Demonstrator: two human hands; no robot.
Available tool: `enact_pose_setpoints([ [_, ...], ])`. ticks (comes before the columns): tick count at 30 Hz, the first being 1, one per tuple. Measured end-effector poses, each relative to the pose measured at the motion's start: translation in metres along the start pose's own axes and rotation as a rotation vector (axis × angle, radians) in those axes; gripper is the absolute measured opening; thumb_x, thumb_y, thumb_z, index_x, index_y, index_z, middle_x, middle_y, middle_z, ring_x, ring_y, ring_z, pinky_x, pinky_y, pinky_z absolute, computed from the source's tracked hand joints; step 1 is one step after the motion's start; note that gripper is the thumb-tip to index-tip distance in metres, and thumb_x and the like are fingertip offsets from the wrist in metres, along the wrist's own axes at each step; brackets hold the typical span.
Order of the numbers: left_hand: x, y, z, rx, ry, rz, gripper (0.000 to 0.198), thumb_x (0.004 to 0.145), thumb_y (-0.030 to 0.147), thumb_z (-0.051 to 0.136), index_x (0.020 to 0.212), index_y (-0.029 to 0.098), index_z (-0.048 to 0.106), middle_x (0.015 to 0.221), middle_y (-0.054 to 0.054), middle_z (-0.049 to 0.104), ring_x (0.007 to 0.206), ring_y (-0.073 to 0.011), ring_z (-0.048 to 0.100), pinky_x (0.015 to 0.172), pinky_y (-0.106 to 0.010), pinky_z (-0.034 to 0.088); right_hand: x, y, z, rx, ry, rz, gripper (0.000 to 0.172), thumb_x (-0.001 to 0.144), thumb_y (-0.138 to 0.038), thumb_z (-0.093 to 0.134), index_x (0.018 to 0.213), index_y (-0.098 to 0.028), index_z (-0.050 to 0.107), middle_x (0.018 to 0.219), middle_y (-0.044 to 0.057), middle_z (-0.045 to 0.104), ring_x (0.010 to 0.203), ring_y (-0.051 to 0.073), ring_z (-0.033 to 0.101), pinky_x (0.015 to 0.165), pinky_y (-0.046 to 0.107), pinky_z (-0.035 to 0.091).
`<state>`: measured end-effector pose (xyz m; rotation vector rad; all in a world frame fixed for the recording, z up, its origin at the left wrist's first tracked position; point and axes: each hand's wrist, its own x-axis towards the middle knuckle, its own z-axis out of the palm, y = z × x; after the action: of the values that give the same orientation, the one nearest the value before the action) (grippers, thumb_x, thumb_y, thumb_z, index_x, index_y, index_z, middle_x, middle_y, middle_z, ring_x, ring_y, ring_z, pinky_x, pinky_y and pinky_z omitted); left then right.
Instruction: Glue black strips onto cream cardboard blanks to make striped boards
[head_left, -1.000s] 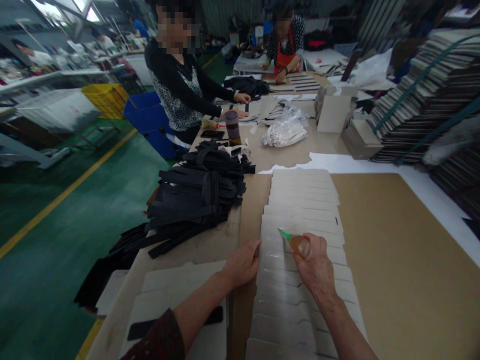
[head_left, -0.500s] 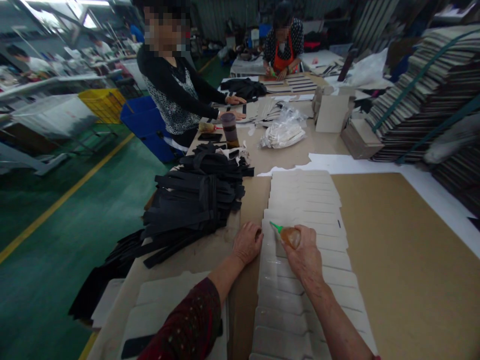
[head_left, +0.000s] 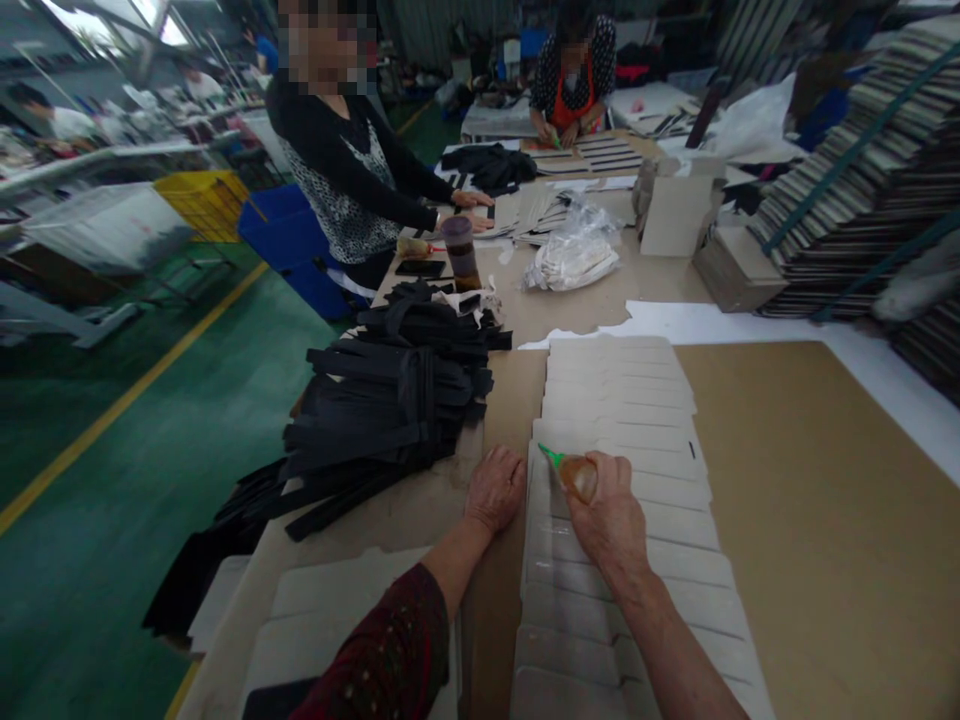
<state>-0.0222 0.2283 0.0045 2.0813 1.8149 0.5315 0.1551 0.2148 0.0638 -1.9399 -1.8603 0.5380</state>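
Note:
My right hand (head_left: 611,510) is closed around a small squeeze bottle (head_left: 578,479) of amber liquid, which looks like glue. Its green nozzle (head_left: 550,456) points left, over the left edge of a long row of overlapping pale grey boards (head_left: 630,430). A glossy wet-looking patch (head_left: 546,560) shows on the boards nearer to me. My left hand (head_left: 496,490) rests on the table beside the row's left edge, its fingers curled inward; whatever may be in them is hidden. Left of it lies a heap of black fabric strips (head_left: 390,400).
More pale boards (head_left: 337,590) lie at the front left. A cup of dark drink (head_left: 460,255) and a plastic bag (head_left: 574,255) stand farther back. Strapped board stacks (head_left: 847,190) rise on the right. One co-worker (head_left: 345,170) stands across the table's left side, another (head_left: 574,90) farther back.
The view has shifted slightly, so the table's things sit a little differently in the picture. Both hands keep nearly the same place, and the bottle's nozzle stays at the boards' left edge.

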Motion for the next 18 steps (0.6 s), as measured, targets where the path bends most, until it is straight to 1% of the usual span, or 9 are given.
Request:
enact_pose_setpoints([
  [3,0.000,-0.002,0.001,-0.006,0.000,0.002,0.025,0.096,0.042,0.046,0.093,0.021,0.060,0.095,-0.004,0.057,0.094,-0.0194,0.053,0.084,-0.032,0.043,0.000,0.001,0.000,-0.014,-0.008,0.004,0.036,0.085,-0.031,0.061,0.117,-0.024,0.045,0.112,0.004,0.049,0.075,0.015,0.056,0.058,0.028,0.038],
  [5,0.000,-0.002,0.002,-0.008,0.002,-0.002,0.026,0.094,0.046,0.051,0.094,0.021,0.060,0.096,-0.004,0.057,0.094,-0.0198,0.053,0.083,-0.032,0.043,0.001,0.002,-0.001,-0.026,-0.016,-0.003,0.036,0.085,-0.031,0.061,0.117,-0.024,0.045,0.112,0.004,0.049,0.072,0.014,0.055,0.057,0.027,0.037],
  [11,0.000,-0.002,0.004,-0.008,0.007,-0.014,0.024,0.092,0.045,0.055,0.094,0.022,0.060,0.095,-0.004,0.057,0.094,-0.0202,0.054,0.084,-0.033,0.044,0.000,0.006,-0.007,-0.059,0.033,0.007,0.036,0.084,-0.029,0.062,0.116,-0.024,0.046,0.110,0.004,0.049,0.072,0.014,0.055,0.056,0.026,0.036],
  [15,0.001,-0.003,0.004,-0.011,0.010,-0.009,0.023,0.091,0.044,0.056,0.093,0.021,0.060,0.094,-0.004,0.058,0.093,-0.0201,0.054,0.083,-0.032,0.044,0.000,0.004,-0.007,-0.068,0.014,-0.004,0.036,0.084,-0.027,0.063,0.116,-0.024,0.046,0.108,0.003,0.049,0.073,0.015,0.056,0.057,0.026,0.036],
  [18,0.001,-0.004,0.005,-0.009,0.018,-0.009,0.023,0.091,0.043,0.057,0.092,0.021,0.061,0.094,-0.004,0.057,0.093,-0.0202,0.054,0.083,-0.033,0.044,-0.001,0.007,-0.011,-0.090,0.016,0.003,0.037,0.084,-0.025,0.064,0.116,-0.025,0.046,0.107,0.003,0.049,0.074,0.015,0.055,0.056,0.025,0.035],
])
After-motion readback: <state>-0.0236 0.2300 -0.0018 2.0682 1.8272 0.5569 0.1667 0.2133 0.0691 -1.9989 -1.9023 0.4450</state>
